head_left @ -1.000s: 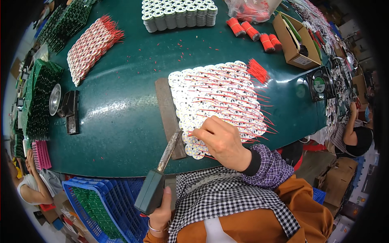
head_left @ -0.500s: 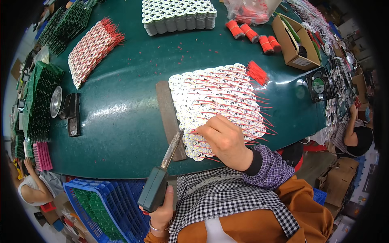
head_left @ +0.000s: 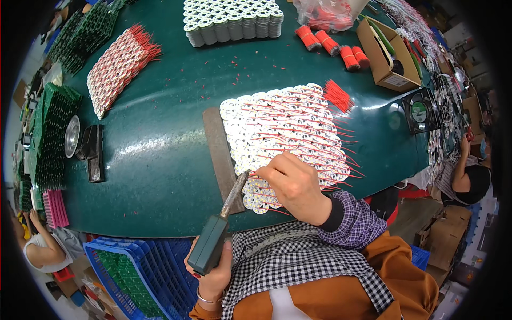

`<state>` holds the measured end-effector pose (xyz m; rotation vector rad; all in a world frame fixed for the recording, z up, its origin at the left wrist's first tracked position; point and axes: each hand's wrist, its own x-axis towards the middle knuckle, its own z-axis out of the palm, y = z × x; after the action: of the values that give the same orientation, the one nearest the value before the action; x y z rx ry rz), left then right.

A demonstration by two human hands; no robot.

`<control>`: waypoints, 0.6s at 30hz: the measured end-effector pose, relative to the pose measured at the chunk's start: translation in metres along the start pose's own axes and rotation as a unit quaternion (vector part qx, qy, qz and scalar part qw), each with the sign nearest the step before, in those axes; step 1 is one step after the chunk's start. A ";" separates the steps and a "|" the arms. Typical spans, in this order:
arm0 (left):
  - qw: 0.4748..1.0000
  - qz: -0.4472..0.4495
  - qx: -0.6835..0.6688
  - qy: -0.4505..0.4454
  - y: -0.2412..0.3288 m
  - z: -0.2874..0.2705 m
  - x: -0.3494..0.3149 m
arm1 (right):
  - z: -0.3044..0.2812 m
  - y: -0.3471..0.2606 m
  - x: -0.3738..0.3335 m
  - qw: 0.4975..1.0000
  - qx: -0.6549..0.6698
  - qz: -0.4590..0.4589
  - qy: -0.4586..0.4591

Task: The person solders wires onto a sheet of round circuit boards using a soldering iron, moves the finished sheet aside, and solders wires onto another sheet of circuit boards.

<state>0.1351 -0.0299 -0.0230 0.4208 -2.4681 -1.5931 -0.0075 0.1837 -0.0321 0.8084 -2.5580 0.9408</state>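
- Near the front edge of the green counter, a sheet of round white discs wired with thin red leads is laid flat.
- A red wire at the sheet's lower left part is pinched between the fingertips of the right hand, which is rested on the discs.
- A soldering iron is gripped by its dark green handle in the closed left hand, below the counter edge; its metal tip is held at the discs just beside the right fingertips.
- A brown strip is laid along the sheet's left side, under the iron's shaft.
- Farther back, a second wired sheet, a block of solder spools and bundles of red wire are seen.
- A cardboard box and a small fan are placed at the right.
- A blue crate is seen below the counter at the left.
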 end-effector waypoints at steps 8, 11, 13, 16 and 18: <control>0.998 0.045 0.023 -0.044 -0.014 -0.009 -0.010 | -0.002 -0.001 0.002 1.000 0.001 0.003 -0.001; 0.999 0.004 -0.034 0.003 -0.019 -0.010 -0.021 | -0.001 -0.002 0.002 1.000 0.005 0.008 -0.006; 0.997 -0.030 -0.069 0.009 -0.020 -0.010 -0.022 | 0.000 -0.001 0.001 1.000 -0.005 0.004 -0.001; 0.997 -0.026 -0.065 0.014 -0.014 -0.010 -0.018 | -0.007 -0.006 0.007 1.000 0.010 0.005 -0.001; 0.999 0.011 -0.046 0.025 -0.012 -0.008 -0.012 | -0.016 -0.011 0.016 1.000 0.010 -0.005 -0.004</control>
<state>0.1510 -0.0377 -0.0302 0.4131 -2.3437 -1.6596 -0.0120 0.1810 -0.0072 0.8318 -2.5537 0.9645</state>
